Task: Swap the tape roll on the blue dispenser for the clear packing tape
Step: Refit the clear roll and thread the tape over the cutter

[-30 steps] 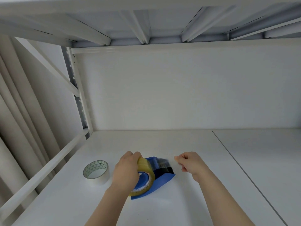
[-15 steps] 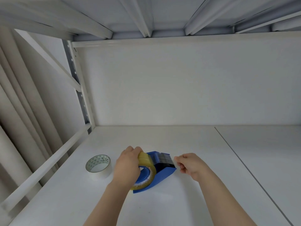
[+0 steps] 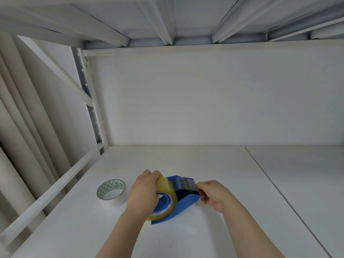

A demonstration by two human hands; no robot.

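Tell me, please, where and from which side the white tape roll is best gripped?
The white tape roll lies flat on the shelf, hole upward, with nothing touching it. Come from above, one finger inside the core and the others on the outer wall, probably with the nearer left hand.

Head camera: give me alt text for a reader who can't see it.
The left hand grips a clear yellowish packing tape roll seated on a blue plastic dispenser, while the right hand pinches the tape end at its front. A white tape roll lies left on the white shelf.

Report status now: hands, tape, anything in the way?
Left hand grips clear packing tape on blue dispenser. Right hand pinches tape end. White tape roll lies aside, clear.
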